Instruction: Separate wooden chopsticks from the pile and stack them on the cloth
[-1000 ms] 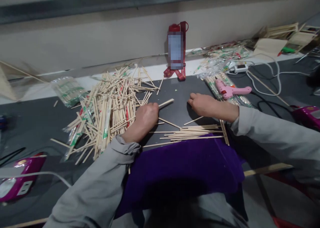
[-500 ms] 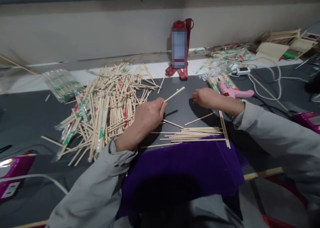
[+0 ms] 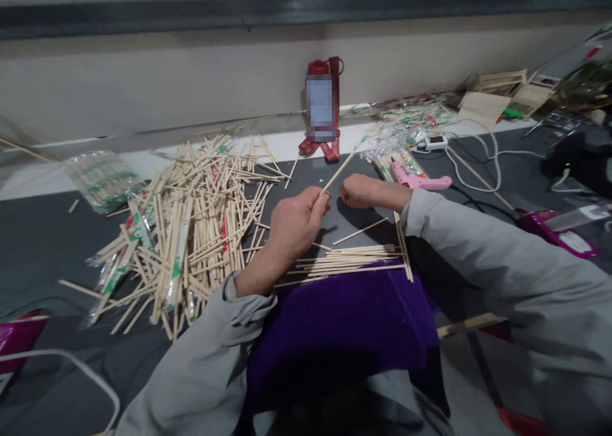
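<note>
Pinched in my left hand [image 3: 296, 222] is a thin wooden chopstick [image 3: 342, 169], slanting up and away to the right. My right hand [image 3: 366, 191] is just right of it, fingers curled closed above the grey table; whatever they might hold is hidden. Below both hands, a row of loose chopsticks [image 3: 356, 258] lies along the edge of a purple cloth [image 3: 335, 321]. Left of my left hand spreads a big heap of chopsticks [image 3: 205, 213], some in printed clear wrappers. A pink glue gun [image 3: 421, 181] lies beyond my right forearm.
A red bottle [image 3: 320, 108] with a strap stands against the wall. At the back left is a wrapped bundle of chopsticks [image 3: 102, 180]. White cables [image 3: 497, 159] and a magenta box [image 3: 557, 232] lie to the right. Stick-built frames [image 3: 502, 79] sit in the far right corner.
The view has shifted, with the scene sliding left. My left hand, still gripping the chopstick, has come closer to my right hand, and the stick points more steeply upward.
</note>
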`<state>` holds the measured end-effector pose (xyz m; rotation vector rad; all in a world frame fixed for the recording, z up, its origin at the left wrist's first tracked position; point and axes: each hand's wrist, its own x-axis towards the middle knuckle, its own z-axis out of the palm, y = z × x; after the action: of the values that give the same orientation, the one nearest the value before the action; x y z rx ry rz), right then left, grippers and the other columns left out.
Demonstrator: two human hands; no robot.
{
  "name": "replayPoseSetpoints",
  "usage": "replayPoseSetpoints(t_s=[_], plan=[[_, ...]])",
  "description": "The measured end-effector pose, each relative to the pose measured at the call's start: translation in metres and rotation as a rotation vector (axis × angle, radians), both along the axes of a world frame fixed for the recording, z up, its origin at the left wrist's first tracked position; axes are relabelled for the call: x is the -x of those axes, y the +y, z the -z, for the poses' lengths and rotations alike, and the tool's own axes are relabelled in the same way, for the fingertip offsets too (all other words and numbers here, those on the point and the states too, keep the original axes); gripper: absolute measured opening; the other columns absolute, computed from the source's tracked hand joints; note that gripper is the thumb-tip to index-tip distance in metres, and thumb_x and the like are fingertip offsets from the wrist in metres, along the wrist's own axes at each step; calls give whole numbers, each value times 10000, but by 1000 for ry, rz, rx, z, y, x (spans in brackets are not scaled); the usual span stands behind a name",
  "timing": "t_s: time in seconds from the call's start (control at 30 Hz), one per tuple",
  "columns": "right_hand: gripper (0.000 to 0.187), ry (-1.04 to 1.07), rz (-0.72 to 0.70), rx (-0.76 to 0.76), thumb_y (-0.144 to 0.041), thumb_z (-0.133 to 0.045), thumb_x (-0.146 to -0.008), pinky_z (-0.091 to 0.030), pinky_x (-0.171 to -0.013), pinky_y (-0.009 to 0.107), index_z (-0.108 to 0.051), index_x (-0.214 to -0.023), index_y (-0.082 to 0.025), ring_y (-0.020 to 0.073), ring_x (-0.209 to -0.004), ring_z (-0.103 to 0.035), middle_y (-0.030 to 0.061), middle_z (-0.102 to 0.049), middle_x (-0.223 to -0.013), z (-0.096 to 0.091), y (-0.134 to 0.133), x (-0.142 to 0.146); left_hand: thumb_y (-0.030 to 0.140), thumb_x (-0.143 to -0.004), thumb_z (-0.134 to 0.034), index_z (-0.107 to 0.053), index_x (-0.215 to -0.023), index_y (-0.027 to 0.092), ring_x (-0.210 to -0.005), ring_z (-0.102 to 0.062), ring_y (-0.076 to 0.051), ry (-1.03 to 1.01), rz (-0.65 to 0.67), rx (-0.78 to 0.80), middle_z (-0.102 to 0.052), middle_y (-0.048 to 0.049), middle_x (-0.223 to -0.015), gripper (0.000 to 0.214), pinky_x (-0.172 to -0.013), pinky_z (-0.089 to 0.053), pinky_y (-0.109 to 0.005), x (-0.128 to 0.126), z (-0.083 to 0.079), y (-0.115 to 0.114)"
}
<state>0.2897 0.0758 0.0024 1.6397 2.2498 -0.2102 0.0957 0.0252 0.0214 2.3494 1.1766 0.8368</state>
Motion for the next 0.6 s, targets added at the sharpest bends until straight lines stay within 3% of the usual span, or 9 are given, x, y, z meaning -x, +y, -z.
replayPoseSetpoints(t_s=[0.2, 0.47, 0.6], plan=[[301, 23, 4, 23, -120, -606, -750, -473, -650, 271, -743, -1017, -92, 265, -908, -699, 193, -728, -935, 12, 9, 2, 433, -953, -422, -644, -981, 195, -728, -692, -139, -237, -12, 152, -738, -22, -793, 326, -689, -528, -257, 6, 32, 11], [358, 53, -17, -65, -125, -547, -812, -470, -715, 269, -667, -1149, -105, 242, -955, -681, 194, -705, -1053, 9, -23, 15, 393, -964, -404, -648, -1021, 200, -763, -701, -148, -85, -34, -56, -745, -26, -843, 317, -690, -499, -252, 14, 50, 15], [306, 118, -43, -75, -160, -557, -800, -450, -689, 271, -693, -1074, -143, 239, -904, -675, 140, -723, -986, -8, -25, 15, 404, -965, -407, -652, -1005, 203, -766, -699, -145, -118, -57, -99, -743, -17, -823, 320, -676, -484, -243, 14, 50, 13]])
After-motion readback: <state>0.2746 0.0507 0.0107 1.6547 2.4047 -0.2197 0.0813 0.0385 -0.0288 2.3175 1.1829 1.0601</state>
